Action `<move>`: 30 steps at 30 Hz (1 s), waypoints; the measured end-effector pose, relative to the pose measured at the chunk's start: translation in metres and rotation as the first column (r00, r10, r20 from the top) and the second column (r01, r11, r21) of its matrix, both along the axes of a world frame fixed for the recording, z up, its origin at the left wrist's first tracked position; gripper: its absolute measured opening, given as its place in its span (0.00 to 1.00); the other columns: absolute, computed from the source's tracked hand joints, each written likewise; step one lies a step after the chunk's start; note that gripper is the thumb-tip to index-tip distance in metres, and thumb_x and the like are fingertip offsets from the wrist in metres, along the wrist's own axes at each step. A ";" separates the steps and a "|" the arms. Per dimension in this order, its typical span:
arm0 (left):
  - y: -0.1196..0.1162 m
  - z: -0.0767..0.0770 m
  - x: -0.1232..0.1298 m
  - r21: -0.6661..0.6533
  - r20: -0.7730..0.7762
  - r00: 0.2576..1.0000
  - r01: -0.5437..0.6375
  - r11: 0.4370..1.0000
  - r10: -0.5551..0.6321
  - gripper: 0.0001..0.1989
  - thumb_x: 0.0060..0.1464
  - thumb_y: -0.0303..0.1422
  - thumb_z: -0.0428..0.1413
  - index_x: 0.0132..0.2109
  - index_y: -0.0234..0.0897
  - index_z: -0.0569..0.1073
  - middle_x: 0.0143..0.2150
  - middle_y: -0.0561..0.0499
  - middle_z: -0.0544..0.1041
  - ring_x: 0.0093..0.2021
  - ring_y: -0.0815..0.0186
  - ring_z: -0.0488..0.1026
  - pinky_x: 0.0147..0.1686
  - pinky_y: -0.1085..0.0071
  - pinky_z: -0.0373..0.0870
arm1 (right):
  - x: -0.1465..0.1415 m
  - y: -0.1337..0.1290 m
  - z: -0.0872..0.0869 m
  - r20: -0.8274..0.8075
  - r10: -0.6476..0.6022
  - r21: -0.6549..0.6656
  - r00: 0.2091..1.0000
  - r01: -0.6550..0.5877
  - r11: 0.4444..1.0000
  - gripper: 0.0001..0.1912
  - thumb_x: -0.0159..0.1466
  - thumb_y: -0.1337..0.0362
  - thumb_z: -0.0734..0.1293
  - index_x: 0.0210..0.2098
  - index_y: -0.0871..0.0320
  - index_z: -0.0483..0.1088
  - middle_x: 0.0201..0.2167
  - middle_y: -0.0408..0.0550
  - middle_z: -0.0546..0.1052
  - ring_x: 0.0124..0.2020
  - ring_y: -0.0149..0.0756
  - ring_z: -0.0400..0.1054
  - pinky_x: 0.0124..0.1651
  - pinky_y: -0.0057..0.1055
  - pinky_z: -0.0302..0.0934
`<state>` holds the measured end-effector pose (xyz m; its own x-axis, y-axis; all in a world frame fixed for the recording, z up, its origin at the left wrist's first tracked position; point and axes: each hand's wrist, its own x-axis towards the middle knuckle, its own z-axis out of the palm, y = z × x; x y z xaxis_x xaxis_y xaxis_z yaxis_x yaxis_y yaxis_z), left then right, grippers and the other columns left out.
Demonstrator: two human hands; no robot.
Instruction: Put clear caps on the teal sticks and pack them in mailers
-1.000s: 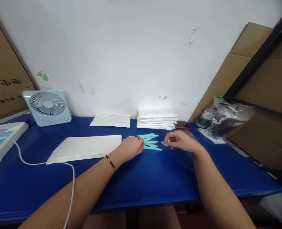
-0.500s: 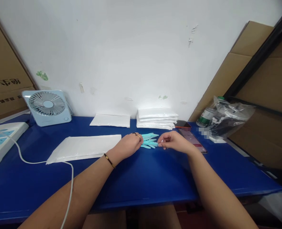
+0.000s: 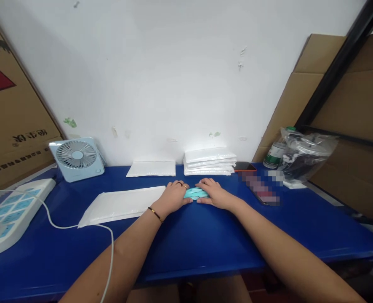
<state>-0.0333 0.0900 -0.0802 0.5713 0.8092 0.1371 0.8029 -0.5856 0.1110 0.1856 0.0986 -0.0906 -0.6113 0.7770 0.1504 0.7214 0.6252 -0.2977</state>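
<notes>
Turquoise gloves (image 3: 195,193) lie flat and bunched on the blue tabletop, with only their middle showing. My left hand (image 3: 174,196) is closed around their left end, thumb along the near edge. From the other side my right hand (image 3: 216,195) grips the right end, with its fingers over the far edge and thumb at the near one. Both palms hide the ends of the gloves. Just left of my left hand, partly behind it, is a white padded envelope (image 3: 120,206).
A stack of white padded envelopes (image 3: 209,162) and another white envelope (image 3: 151,168) lie by the wall. At left stand a fan (image 3: 78,158) and a power strip (image 3: 19,210) with a white cable (image 3: 110,252). Right are a phone (image 3: 259,187), a bottle (image 3: 273,155) and a plastic bag (image 3: 306,155).
My right hand has gone from pinching the glove fingertips to wrapping the gloves' right end. The hands are closer together and the gloves are more gathered. The camera view has shifted slightly.
</notes>
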 end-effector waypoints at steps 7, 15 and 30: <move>-0.012 -0.001 0.022 0.047 -0.110 0.993 0.045 0.998 -0.040 0.10 0.53 0.34 0.52 0.41 0.32 0.69 0.41 0.40 0.73 0.43 0.54 0.71 0.42 0.62 0.65 | -0.019 -0.025 0.010 0.174 -0.051 0.095 0.983 0.034 0.995 0.12 0.56 0.67 0.64 0.40 0.61 0.66 0.37 0.54 0.70 0.39 0.42 0.65 0.39 0.33 0.59; -0.028 0.024 0.040 0.061 -0.096 0.995 0.017 0.998 -0.011 0.14 0.50 0.34 0.54 0.44 0.36 0.66 0.39 0.43 0.76 0.39 0.55 0.74 0.38 0.64 0.68 | 0.008 -0.050 0.032 -0.115 -0.073 0.010 0.991 0.075 0.997 0.19 0.53 0.62 0.68 0.45 0.57 0.67 0.40 0.51 0.73 0.40 0.42 0.68 0.41 0.34 0.60; -0.071 0.023 0.069 -0.099 0.580 0.814 0.078 0.992 -0.007 0.14 0.50 0.33 0.54 0.45 0.38 0.64 0.40 0.49 0.75 0.40 0.62 0.73 0.39 0.68 0.69 | -0.029 -0.088 0.049 -0.931 -0.107 -0.106 0.349 0.020 0.994 0.28 0.62 0.45 0.57 0.56 0.53 0.58 0.58 0.52 0.64 0.60 0.41 0.56 0.59 0.39 0.53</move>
<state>0.0354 0.0190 -0.0574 0.4499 0.8163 0.3622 0.5443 -0.5722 0.6135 0.1566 0.0105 -0.0419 -0.0564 0.8405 0.5389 -0.0146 0.5390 -0.8422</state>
